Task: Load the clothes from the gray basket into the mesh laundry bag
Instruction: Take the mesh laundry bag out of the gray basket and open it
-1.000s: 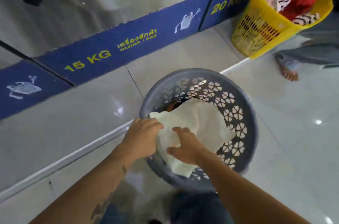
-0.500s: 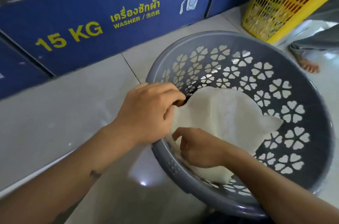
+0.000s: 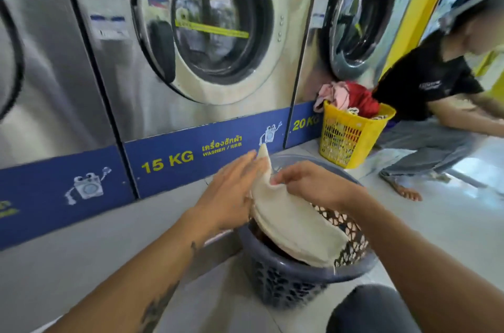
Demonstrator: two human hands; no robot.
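Observation:
The gray basket (image 3: 297, 275) stands on the floor in front of me, with dark clothes showing deep inside it. A cream-white mesh laundry bag (image 3: 291, 226) lies across its top and rises at the near-left side. My left hand (image 3: 231, 190) presses against the bag's raised upper edge from the left, fingers extended. My right hand (image 3: 313, 182) pinches the same edge from the right. Both hands sit above the basket's far rim.
A row of steel washers stands behind, with a round door (image 3: 210, 24) and a blue "15 KG" strip (image 3: 169, 162). A yellow basket (image 3: 351, 136) full of clothes sits at the right. Another person (image 3: 436, 103) crouches beside it, bare foot (image 3: 403, 190) on the tiles.
The view has tilted up from the basket to the washers. Both hands have lifted the bag's edge up out of the basket, where it lay flat before.

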